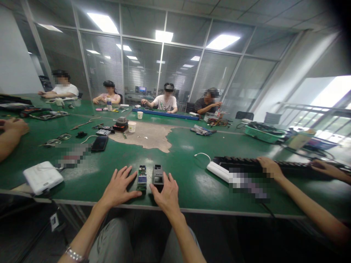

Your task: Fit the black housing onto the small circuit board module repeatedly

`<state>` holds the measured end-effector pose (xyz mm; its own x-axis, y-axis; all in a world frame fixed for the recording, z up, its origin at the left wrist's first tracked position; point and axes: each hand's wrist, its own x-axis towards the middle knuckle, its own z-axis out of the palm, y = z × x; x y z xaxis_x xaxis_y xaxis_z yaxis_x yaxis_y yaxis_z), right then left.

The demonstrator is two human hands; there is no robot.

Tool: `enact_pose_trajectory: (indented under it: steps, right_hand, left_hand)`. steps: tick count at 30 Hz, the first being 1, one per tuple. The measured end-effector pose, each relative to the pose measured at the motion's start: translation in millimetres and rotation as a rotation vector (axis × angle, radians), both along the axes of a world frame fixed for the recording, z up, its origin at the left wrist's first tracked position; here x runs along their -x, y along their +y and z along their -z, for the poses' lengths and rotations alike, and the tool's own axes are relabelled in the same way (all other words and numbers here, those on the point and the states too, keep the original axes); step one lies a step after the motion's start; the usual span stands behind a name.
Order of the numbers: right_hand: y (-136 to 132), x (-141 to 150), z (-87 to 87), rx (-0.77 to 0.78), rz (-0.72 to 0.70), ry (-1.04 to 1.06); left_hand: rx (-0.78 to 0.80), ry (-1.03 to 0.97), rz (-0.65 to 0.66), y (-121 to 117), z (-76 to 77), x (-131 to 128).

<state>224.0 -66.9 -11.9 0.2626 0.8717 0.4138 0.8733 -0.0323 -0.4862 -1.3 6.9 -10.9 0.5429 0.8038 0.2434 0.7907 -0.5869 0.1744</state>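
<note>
Near the front edge of the green table, a narrow circuit board (142, 178) with a blue component stands beside a grey plastic housing (158, 171). My left hand (118, 186) lies at the board's left side, fingers spread, its thumb tip close to the board's near end; whether it touches the board is hard to tell. Around the housing's near part curls my right hand (168, 193), with the thumb on the left and the fingers along the right side. A small gap separates board and housing.
White power strip (219, 171) and black keyboard-like strip (246, 162) lie right, by another person's hand (270, 168). White box (43, 177), phone (99, 143) and glasses (59, 138) are left. Paper cups (132, 126) stand farther back. Several people sit opposite.
</note>
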Motion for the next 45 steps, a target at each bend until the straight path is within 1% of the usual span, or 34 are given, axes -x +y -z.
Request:
enact_pose_trajectory:
  steps: [7, 12, 15, 17, 19, 22, 27, 33, 36, 40, 45]
  right_hand:
    - [-11, 1, 1.6, -0.053, 0.034, -0.003]
    - [-13, 4, -1.4, -0.017, 0.038, 0.004]
    - [-10, 4, -10.9, -0.034, 0.062, 0.071]
    - [-9, 7, -21.3, -0.075, 0.023, 0.135]
    - [-7, 13, -32.3, -0.124, -0.046, 0.185]
    - [-4, 29, -43.8, -0.175, -0.055, 0.21]
    - [0, 50, -50.0, -0.182, -0.068, 0.248]
    - [5, 57, -58.3, -0.197, -0.061, 0.236]
    - [4, 59, -58.1, -0.193, -0.056, 0.221]
    - [0, 66, -50.5, -0.192, -0.05, 0.192]
    - [2, 79, -41.0, -0.176, 0.032, 0.149]
  left_hand:
    - [0.001, -0.014, 0.002, 1, 1.8, 0]
    - [0.0, -0.01, 0.001, 1, 2.4, 0]
    - [0.004, -0.009, 0.009, 1, 2.1, 1]
    - [0.0, -0.01, 0.007, 1, 2.0, 1]
    - [-0.007, -0.014, 0.003, 0, 2.2, 0]
    - [-0.02, -0.018, 0.005, 1, 2.8, 1]
    - [-0.027, -0.017, 0.008, 1, 4.1, 1]
    - [-0.032, -0.064, 0.015, 0, 4.0, 1]
    - [-0.018, -0.056, 0.019, 1, 3.9, 1]
    - [-0.017, -0.019, 0.013, 1, 4.2, 2]
    - [-0.007, 0.007, 0.024, 0, 3.0, 3]
